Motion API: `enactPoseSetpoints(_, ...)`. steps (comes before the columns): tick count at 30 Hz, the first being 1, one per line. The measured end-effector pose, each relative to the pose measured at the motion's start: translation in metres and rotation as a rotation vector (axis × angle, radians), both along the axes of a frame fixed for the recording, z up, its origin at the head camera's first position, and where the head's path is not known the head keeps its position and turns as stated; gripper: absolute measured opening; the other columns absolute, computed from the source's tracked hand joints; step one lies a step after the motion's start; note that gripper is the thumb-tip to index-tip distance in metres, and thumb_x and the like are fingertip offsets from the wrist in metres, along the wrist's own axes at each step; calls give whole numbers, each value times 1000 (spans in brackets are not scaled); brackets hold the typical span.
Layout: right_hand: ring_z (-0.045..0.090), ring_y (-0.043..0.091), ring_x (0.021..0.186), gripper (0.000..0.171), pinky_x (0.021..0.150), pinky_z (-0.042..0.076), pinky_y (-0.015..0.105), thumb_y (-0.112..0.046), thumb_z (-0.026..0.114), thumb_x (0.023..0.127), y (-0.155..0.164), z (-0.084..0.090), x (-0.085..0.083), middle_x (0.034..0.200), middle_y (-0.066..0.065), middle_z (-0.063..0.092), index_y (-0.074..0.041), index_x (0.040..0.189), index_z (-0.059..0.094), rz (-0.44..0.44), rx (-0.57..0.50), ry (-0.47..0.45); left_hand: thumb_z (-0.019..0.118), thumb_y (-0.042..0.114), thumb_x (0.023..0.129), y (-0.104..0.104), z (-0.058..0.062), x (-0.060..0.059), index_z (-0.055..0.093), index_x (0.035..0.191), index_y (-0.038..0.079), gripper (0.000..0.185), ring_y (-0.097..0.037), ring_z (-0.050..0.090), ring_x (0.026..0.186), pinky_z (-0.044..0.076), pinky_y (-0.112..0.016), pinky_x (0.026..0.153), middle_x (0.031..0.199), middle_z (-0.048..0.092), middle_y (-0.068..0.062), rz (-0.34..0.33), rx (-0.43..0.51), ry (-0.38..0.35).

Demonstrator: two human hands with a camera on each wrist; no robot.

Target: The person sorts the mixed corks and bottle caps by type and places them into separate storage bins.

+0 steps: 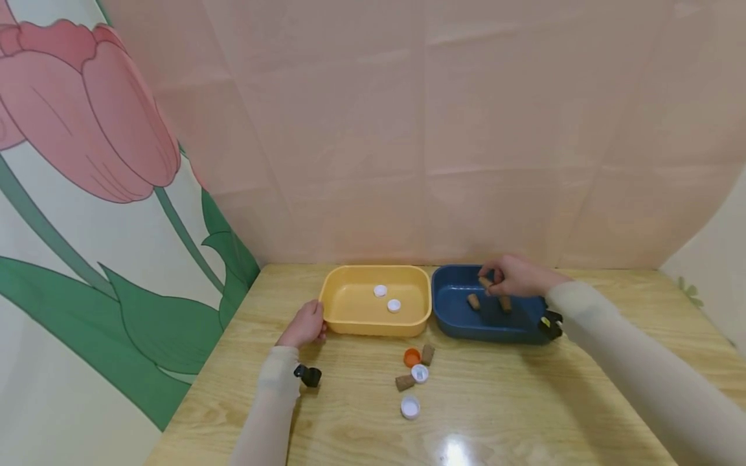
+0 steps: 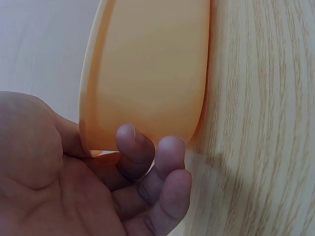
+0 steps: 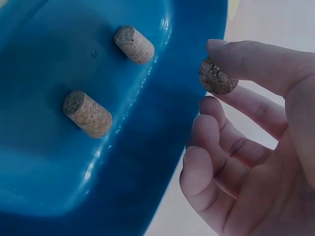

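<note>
A cork (image 3: 219, 77) is pinched between the thumb and forefinger of my right hand (image 1: 517, 276), above the blue tray (image 1: 489, 333). Inside that tray lie two more corks, one on the left (image 1: 473, 301) and one close under the hand (image 1: 505, 304). My left hand (image 1: 305, 325) grips the left end of the yellow tray (image 1: 373, 329), its rim between thumb and curled fingers in the left wrist view. Two white bottle caps (image 1: 394, 305) sit on the yellow tray's floor.
In front of the trays, the wooden table (image 1: 350, 414) carries an orange cap (image 1: 412, 357), two corks (image 1: 428, 354) and two white caps (image 1: 410, 407). The trays stand side by side near a pink sheet (image 1: 419, 162) at the back. A tulip-painted wall (image 1: 192, 310) borders the left.
</note>
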State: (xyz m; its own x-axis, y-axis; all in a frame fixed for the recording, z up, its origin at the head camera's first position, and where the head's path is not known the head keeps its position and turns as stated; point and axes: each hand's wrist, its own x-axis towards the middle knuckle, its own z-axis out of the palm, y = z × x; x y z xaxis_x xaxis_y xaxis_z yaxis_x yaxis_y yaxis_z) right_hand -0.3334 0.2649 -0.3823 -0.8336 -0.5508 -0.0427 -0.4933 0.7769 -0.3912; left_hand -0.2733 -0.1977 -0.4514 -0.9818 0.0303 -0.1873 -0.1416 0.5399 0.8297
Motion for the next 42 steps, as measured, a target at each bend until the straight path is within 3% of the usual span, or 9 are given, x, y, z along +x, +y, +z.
enactPoseSetpoints(16,57,10,63,37,59,48,31,-22,81,81,-3,-16,-17,72,-3,65,-1,110,71,-2,32,34,23,26,111,-1,0,0,50,118,-3,40,-22,55,64,54,-34,62,76,48,-6,-5,17,-12)
enactPoseSetpoints(25,58,12,60,30,57,49,32,-18,80,82,-4,-19,-22,72,-1,64,-1,104,70,-18,15,-28,23,25,111,0,1,0,50,115,-3,40,-22,55,64,53,-33,60,76,48,-6,-2,11,-7)
enactPoseSetpoints(30,61,21,49,29,46,49,31,-15,76,83,-2,-21,-24,70,1,67,1,107,70,-43,28,-72,22,25,111,-1,1,-1,50,115,-3,40,-22,56,65,54,-34,62,76,48,-6,-8,3,-12)
enactPoseSetpoints(37,61,24,50,35,41,49,31,-20,79,81,1,-22,-24,96,11,67,-1,108,69,-82,47,-101,23,26,111,-1,0,-2,50,115,-2,39,-22,55,64,54,-35,63,76,49,-6,-5,2,-18)
enactPoseSetpoints(42,62,21,52,36,43,49,31,-21,80,82,0,-20,-22,98,12,66,-1,109,69,-90,61,-115,23,24,111,-1,-2,-3,50,115,-3,38,-22,55,63,55,-35,61,75,49,-6,0,4,-8)
